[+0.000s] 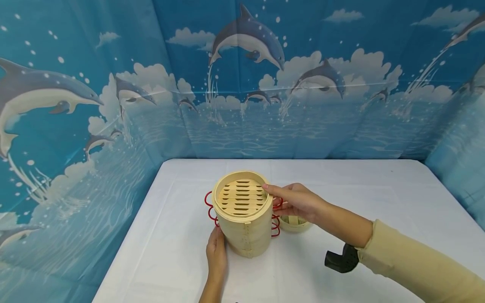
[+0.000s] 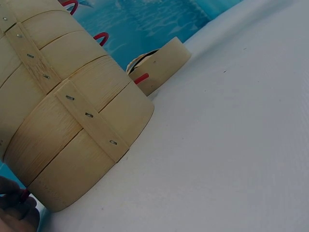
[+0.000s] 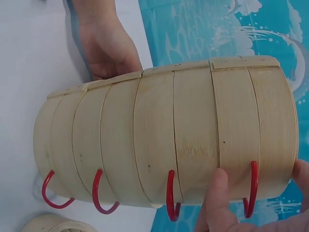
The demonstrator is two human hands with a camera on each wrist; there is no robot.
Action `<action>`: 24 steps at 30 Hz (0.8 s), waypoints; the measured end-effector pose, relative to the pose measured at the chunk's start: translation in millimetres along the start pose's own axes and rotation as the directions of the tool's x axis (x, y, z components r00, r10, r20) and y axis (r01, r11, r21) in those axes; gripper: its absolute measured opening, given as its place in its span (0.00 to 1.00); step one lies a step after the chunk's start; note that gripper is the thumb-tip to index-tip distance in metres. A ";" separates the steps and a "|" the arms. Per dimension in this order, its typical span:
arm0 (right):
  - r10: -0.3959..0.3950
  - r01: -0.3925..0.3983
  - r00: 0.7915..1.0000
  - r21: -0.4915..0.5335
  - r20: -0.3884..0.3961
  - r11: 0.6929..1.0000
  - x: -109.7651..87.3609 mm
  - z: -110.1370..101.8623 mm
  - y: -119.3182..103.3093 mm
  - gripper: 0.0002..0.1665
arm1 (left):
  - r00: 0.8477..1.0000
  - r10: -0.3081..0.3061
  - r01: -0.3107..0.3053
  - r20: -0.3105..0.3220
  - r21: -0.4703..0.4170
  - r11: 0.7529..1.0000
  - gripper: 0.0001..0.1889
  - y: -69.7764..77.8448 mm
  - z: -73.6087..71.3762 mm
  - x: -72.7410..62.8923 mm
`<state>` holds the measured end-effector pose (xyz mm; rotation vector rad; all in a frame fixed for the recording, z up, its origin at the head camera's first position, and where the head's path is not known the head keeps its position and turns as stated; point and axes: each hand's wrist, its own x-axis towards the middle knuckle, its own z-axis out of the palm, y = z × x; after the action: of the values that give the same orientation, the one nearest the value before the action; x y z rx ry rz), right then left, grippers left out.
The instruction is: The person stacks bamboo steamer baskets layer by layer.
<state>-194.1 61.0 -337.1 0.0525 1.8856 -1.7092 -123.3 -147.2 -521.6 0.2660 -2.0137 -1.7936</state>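
Observation:
A tall stack of bamboo steamer baskets (image 1: 246,231) stands on the white table, with a slatted floor showing in the top basket (image 1: 242,198). Red loop handles (image 3: 96,191) stick out on both sides. My right hand (image 1: 299,202) grips the top basket at its right rim, thumb over the edge and fingers on the outer wall near a red handle. Low on the stack's left side, my left hand (image 1: 217,254) holds the wall, its fingers partly hidden behind it; in the left wrist view the fingers (image 2: 17,205) are beside a red handle.
Just right of the stack, partly behind it and the right hand, lies a low round bamboo piece (image 1: 294,227) with a pale strip across its top. A white cloth covers the table (image 1: 159,252). Blue dolphin-print curtains (image 1: 242,126) hang behind and at both sides.

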 end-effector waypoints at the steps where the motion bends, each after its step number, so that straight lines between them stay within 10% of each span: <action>1: 0.005 -0.005 1.000 0.005 0.001 1.000 -0.2 0.3 -0.2 0.34 | 1.000 -0.005 0.005 0.003 -0.004 1.000 0.19 0.0 0.1 0.1; 24: 0.042 -0.039 0.999 0.082 -0.032 0.996 -12.6 11.3 1.3 0.42 | 1.000 -0.010 0.010 -0.010 -0.019 1.000 0.20 -0.7 0.8 -0.4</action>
<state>-178.7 55.3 -332.8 0.1513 1.8264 -1.7677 -123.4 -146.4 -522.4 0.2794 -1.9910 -1.8124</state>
